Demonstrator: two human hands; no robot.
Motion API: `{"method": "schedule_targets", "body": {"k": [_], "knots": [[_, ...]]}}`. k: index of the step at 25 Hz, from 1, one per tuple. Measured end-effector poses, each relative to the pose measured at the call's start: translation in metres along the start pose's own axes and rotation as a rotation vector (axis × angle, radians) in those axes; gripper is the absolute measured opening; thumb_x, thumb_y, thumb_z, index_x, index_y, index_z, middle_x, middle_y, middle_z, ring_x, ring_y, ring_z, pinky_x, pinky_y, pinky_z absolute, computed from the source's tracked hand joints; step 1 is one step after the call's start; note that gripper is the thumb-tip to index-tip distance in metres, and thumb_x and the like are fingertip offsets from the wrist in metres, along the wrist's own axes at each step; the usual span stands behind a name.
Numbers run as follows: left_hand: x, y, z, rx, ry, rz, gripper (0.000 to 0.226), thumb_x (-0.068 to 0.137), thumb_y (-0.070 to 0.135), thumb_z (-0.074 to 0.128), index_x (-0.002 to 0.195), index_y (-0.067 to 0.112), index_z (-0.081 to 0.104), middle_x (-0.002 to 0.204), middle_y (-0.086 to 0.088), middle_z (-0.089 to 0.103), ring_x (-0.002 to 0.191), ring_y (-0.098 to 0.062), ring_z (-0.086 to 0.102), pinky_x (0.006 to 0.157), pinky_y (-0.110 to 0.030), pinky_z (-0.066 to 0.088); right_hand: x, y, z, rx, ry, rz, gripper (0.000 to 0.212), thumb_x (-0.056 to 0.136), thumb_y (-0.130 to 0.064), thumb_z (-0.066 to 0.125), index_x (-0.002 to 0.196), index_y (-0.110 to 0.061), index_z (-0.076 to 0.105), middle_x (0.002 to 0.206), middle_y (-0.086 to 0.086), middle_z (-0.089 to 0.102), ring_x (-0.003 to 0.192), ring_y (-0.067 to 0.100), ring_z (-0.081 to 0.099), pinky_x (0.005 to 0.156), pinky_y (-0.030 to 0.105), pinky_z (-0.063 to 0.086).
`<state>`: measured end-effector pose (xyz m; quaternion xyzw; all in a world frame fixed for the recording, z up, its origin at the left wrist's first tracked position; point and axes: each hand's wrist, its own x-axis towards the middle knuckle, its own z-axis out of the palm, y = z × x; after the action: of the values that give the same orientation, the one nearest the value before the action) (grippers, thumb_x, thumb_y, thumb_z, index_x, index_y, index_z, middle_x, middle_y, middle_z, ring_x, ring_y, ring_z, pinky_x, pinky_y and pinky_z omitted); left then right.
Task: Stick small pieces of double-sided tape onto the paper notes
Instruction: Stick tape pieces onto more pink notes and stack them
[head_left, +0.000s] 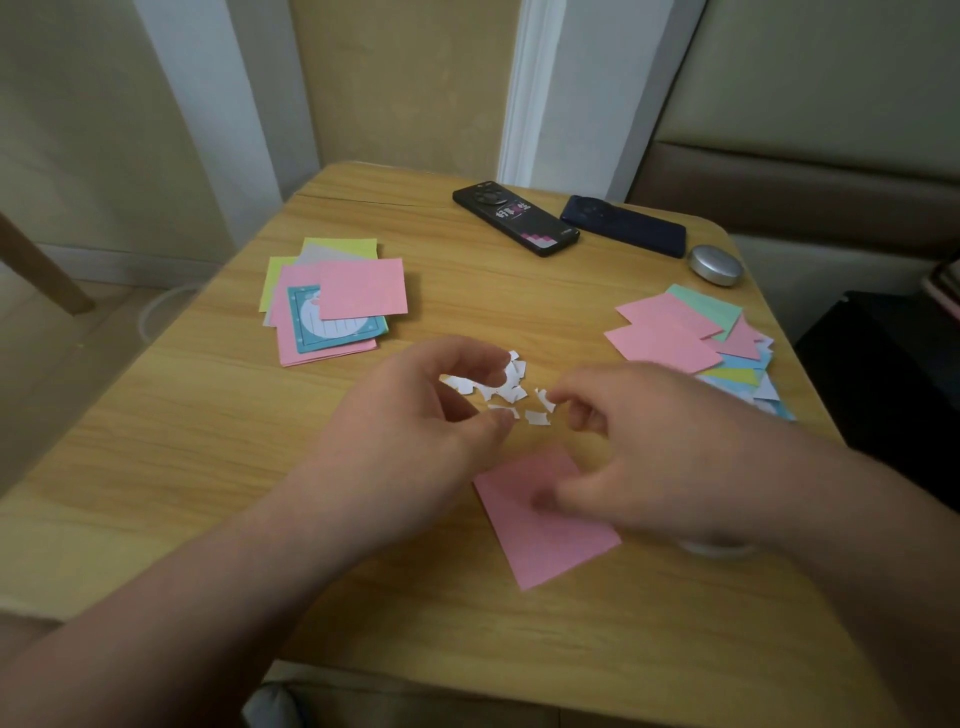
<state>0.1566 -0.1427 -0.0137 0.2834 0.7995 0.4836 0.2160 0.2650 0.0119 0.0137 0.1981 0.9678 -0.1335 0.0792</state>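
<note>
The only lettering stands on the back of the black phone, lying on the far side of the table. It is a short row of stylised white and pink characters below the round camera ring, possibly Chinese, but too small and blurred to read. Near the phone's lower end sits a pink stepped block pattern with no words. The dark blue phone beside it bears a tiny pale mark at one corner, illegible. The teal note card shows ruled lines and a cartoon figure, no legible writing.
</note>
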Motion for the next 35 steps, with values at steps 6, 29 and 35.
{"method": "schedule_targets", "body": {"k": [6, 29, 35], "knots": [[0.000, -0.001, 0.002, -0.004, 0.011, 0.038, 0.007, 0.082, 0.025, 0.078, 0.083, 0.031, 0.075, 0.073, 0.013, 0.073, 0.060, -0.002, 0.063, 0.053, -0.008, 0.042, -0.008, -0.014, -0.008, -0.129, -0.250, 0.053, 0.050, 0.070, -0.065, 0.073, 0.103, -0.031, 0.056, 0.107, -0.010, 0.045, 0.100, 0.011, 0.043, 0.078, 0.029, 0.043], [-0.008, 0.001, 0.007, -0.449, -0.058, 0.149, 0.033, 0.078, -0.004, 0.079, 0.101, 0.018, 0.072, 0.084, -0.006, 0.076, 0.074, -0.020, 0.069, 0.076, -0.038, 0.053, -0.017, 0.007, -0.008, 1.101, 0.034, 0.189, 0.016, 0.073, -0.018, 0.079, 0.084, -0.007, 0.075, 0.078, 0.011, 0.075, 0.067, 0.022, 0.070, 0.055, 0.030, 0.049], [-0.015, -0.003, 0.003, -0.378, -0.059, 0.537, 0.048, 0.076, -0.015, 0.054, 0.115, 0.008, 0.069, 0.110, -0.008, 0.069, 0.109, -0.027, 0.066, 0.091, -0.031, 0.054, -0.021, 0.003, -0.015, 1.508, 0.029, 0.325, 0.026, 0.064, -0.014, 0.073, 0.087, -0.003, 0.068, 0.069, 0.012, 0.067, 0.055, 0.014, 0.066, 0.054, 0.028, 0.037]]}}
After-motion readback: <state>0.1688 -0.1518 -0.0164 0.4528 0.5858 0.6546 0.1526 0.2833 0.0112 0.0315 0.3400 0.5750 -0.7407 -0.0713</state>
